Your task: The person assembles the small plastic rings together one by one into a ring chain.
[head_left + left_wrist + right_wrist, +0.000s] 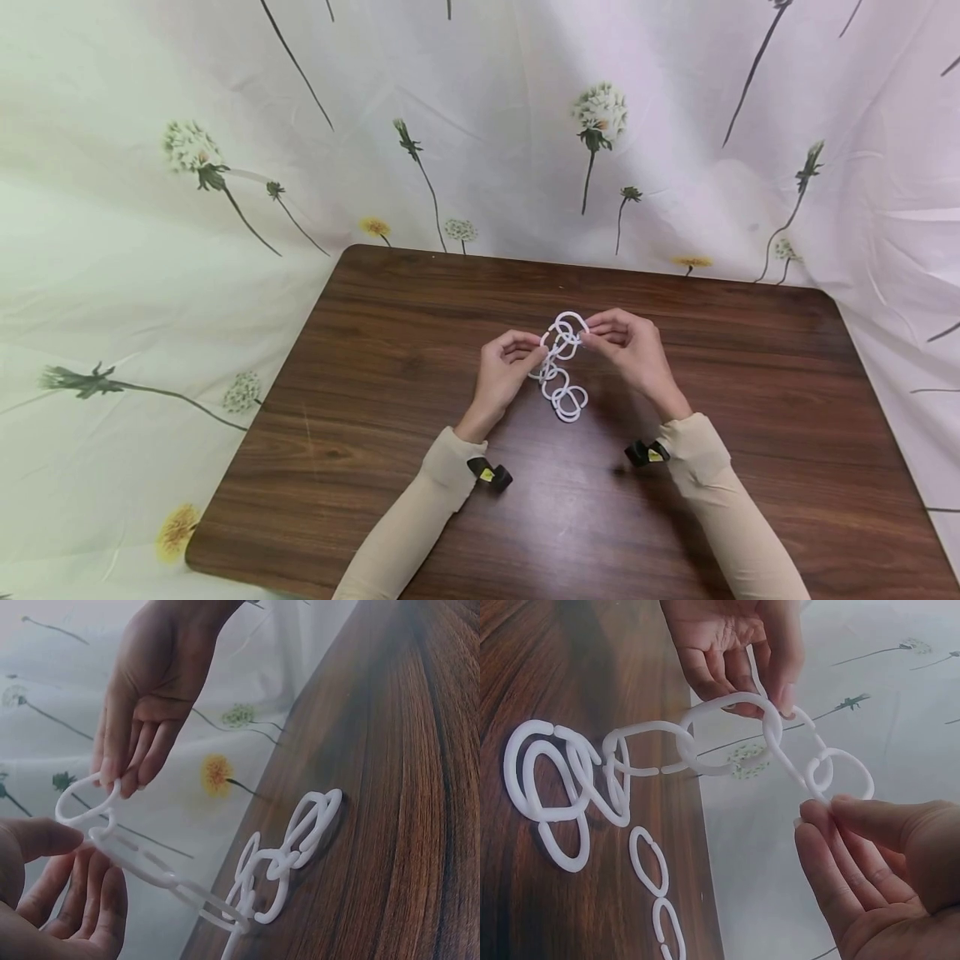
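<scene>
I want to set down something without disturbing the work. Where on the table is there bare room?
The table is bare between its left edge and the left hand, and between the right hand and its right edge. A nearer patch between the sleeves is also bare. Crowded: the middle, where the white chain hangs and lies between the hands.

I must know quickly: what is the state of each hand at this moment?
Left hand: closed, pinching a white chain link.
Right hand: closed, pinching the white end link.
</scene>
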Demonstrator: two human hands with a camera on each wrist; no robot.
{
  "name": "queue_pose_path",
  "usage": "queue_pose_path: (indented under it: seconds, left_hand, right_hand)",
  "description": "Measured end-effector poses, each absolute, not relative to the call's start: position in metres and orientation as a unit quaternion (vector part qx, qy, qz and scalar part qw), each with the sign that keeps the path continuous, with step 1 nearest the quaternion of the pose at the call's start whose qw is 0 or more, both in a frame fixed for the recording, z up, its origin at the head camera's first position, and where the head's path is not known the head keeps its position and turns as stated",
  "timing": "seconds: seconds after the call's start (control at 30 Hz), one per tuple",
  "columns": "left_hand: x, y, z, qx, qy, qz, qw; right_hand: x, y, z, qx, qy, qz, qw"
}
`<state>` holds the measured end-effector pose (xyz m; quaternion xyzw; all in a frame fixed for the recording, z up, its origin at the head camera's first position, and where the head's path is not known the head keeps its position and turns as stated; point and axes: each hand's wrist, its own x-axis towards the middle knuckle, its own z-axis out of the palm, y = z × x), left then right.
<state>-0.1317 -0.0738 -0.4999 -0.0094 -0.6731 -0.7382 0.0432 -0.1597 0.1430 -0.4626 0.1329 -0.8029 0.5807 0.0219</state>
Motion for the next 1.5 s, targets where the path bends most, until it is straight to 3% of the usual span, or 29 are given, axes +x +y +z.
queue_pose_path:
  seconds: [1.5]
  left_hand:
    - [-0.128,-0.07,-0.497,-0.028,-0.67,-0.741,0.034]
  right_hand:
    - [-0.154,0.128,-0.462,0.132,-0.812,0.567,0.037]
